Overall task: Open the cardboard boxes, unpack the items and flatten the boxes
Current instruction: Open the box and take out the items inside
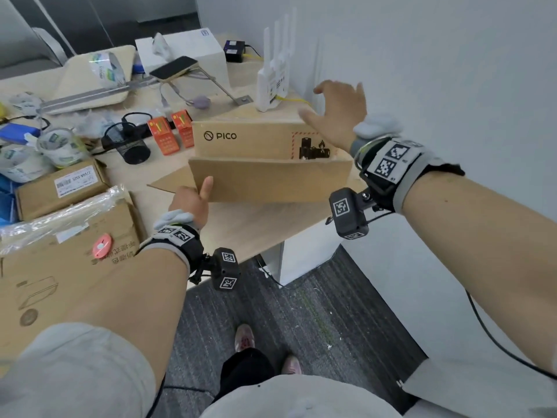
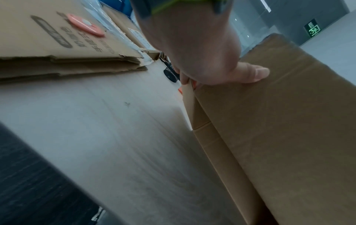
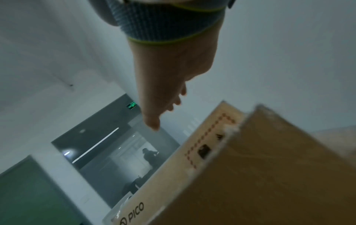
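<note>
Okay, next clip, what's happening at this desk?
A person is unpacking at a cluttered desk. Their left hand holds the near flap of an opened cardboard carton in a thumb-over grip, and a PICO box stands inside. The right hand hovers open above the PICO box's far right corner, touching nothing. A flattened box with a pink cutter on it lies to the left.

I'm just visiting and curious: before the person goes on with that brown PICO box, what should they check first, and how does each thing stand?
1. Left hand holds the near flap of the brown cardboard PICO box: ok.
2. Right hand free, fingers spread above the box's far corner: ok.
3. Flap opened: ok.
4. Box emptied: cannot tell, inside hidden.
5. White router with upright antennas stands close behind the box: not ok.
6. Bare wooden tabletop in front for flattening: ok.
</note>
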A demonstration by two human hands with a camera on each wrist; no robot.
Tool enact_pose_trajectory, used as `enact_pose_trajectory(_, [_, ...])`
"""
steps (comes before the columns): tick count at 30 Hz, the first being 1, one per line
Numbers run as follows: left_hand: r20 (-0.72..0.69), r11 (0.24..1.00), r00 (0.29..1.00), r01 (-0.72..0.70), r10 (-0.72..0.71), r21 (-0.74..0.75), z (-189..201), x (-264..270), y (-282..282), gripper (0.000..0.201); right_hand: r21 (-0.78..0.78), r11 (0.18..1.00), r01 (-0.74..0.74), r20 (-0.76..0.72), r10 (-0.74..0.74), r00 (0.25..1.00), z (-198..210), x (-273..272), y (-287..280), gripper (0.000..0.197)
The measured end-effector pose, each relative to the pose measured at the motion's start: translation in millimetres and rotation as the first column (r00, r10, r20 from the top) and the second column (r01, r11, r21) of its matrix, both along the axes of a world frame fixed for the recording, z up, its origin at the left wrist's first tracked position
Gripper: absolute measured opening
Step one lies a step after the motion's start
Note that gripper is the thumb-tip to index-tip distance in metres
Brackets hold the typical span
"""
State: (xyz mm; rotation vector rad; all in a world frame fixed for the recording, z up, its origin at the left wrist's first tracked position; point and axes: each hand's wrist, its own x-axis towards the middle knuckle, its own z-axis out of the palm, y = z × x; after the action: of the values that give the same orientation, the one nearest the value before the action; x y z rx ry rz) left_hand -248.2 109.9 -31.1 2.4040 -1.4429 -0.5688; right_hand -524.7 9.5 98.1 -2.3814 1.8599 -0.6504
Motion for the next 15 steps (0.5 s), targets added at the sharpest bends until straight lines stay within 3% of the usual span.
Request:
enact_pose_trajectory(3, [-0.010,0.996,0.996,0.088,-0.087,0.015,-11.9,10.3,10.0,0.076,0.360,0.931,-0.056,-0.133,0.110,0.985,-7.7,19.4,0.2,0.088])
enact_pose_trajectory(5, [-0.046,0.986,0.986,0.164,-0.163,0.013,-19.5,17.9,14.5,0.076,0.438,0.898,-0.032,-0.321,0.190,0.928,-18.4,24.3,1.6,0.093])
enact_pose_trajectory(8, [-0.069,0.959,0.962,0.271,-0.265,0.082,-33.2,30.4,22.0,0.078,0.478,0.878,-0.030,-0.435,0.267,0.860,-34.2,26.2,9.0,0.083])
enact_pose_trajectory(12, [-0.042,0.935,0.955,0.297,-0.295,0.195,-37.9,29.1,22.7,0.063,0.508,0.860,-0.039,-0.421,0.288,0.860,-70.1,22.8,23.8,0.060])
enact_pose_trajectory(15, [-0.023,0.934,0.971,0.234,-0.237,0.268,-37.8,27.9,17.1,0.083,0.458,0.887,-0.052,-0.458,0.285,0.842,-87.5,24.7,28.4,0.049])
